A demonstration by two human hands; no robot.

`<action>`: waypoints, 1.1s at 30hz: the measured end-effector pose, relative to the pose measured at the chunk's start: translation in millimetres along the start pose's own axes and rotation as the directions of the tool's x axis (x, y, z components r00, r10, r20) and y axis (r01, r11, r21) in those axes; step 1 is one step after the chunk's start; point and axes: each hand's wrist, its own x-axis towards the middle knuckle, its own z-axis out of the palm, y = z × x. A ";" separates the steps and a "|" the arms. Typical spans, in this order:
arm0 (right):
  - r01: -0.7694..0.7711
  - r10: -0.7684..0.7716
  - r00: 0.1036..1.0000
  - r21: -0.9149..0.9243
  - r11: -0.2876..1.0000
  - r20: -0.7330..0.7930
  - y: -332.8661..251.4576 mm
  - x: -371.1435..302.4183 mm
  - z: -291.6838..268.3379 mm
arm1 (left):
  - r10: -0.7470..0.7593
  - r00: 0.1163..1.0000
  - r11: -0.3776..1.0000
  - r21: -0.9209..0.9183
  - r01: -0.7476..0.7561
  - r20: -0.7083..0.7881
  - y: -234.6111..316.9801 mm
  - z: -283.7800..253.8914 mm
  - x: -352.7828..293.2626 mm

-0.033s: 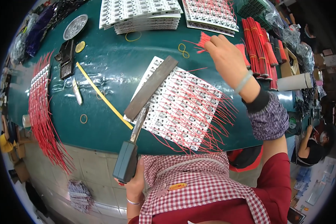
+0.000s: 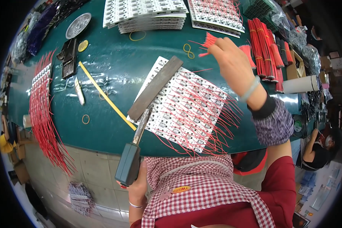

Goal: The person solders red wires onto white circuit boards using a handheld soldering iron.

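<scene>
At seven o'clock the left hand (image 2: 139,186) grips a green-handled tool (image 2: 127,165) aimed at the central circuit panel (image 2: 165,118), crossed by a dark bar (image 2: 155,88) (presumably weighing it flat), while near two the right hand (image 2: 233,62) seems to pinch red wires (image 2: 209,39).

Bar (image 2: 155,87) on circuit board (image 2: 169,114) — board stack (image 2: 146,13) behind, wire bundles (image 2: 263,51) behind-right, strip (image 2: 109,100) left; second board (image 2: 40,78) farther left.

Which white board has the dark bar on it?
The middle board, nearest the apron: the dark bar lies across it. The left board and the stacked boards have none.
</scene>
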 end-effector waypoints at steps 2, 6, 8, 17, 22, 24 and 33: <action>0.038 -0.022 0.998 0.268 0.963 -0.062 -28.8 -10.6 -3.7 | -0.024 0.999 1.000 -0.002 0.024 -0.026 -1.4 -0.2 -1.5; 0.032 0.027 0.995 0.579 0.815 -0.093 -110.0 -47.8 -7.1 | -0.068 0.997 0.997 -0.035 0.069 0.021 -10.4 -10.5 -8.0; -0.002 0.060 0.995 0.597 0.802 -0.078 -134.3 -63.6 7.6 | -0.076 0.997 0.996 -0.049 0.077 0.009 -6.7 -11.0 -9.2; -0.110 0.157 0.987 0.542 0.833 -0.040 -163.6 -77.3 37.1 | -0.082 0.994 0.995 -0.054 0.086 0.073 0.9 -16.3 -5.4; -0.118 0.178 0.982 0.526 0.842 -0.065 -166.2 -75.5 37.2 | -0.034 0.996 0.999 0.002 0.034 0.086 9.2 -9.4 3.5; -0.122 0.185 0.980 0.530 0.839 -0.068 -167.6 -75.2 37.8 | -0.060 0.998 0.998 -0.035 0.059 -0.029 13.5 -2.3 8.4; -0.134 0.209 0.975 0.546 0.827 -0.077 -167.7 -74.9 40.4 | -0.099 0.989 0.994 0.048 0.094 0.105 16.6 -9.0 15.9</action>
